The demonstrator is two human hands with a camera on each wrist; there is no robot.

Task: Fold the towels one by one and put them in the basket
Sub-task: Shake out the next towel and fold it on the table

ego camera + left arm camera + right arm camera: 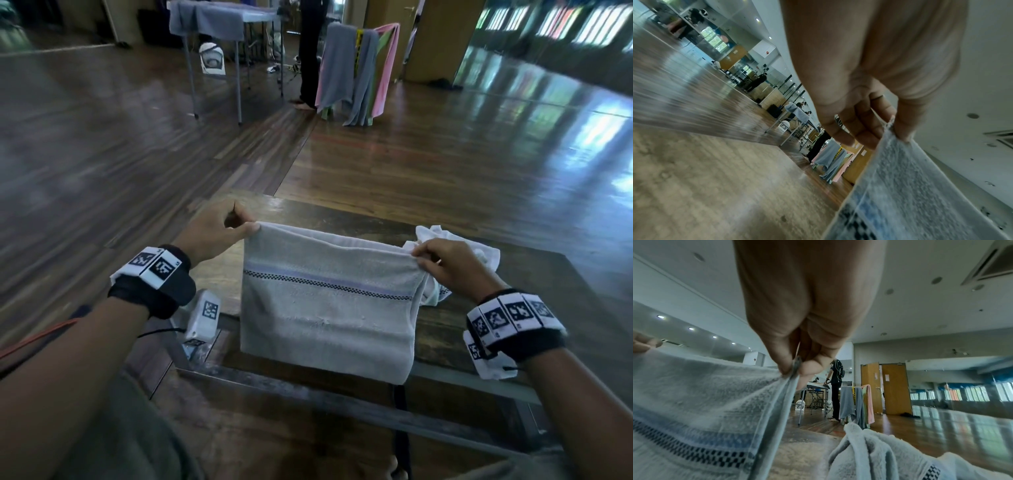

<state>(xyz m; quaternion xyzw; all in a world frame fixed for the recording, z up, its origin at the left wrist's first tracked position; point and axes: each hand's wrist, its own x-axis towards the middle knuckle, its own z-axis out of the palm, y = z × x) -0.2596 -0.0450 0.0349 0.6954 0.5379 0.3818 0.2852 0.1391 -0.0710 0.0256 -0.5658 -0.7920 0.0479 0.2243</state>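
Hanging above dark wooden table, pale grey terry towel with lilac stripe and black checked band is held doubled. Top corners are pinched by left hand and right hand. Crumpled white towel is seen on table behind right hand.

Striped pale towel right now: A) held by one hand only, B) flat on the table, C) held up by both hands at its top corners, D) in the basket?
C: the left hand and right hand each pinch a top corner of the pale grey striped towel, which hangs above the wooden table.
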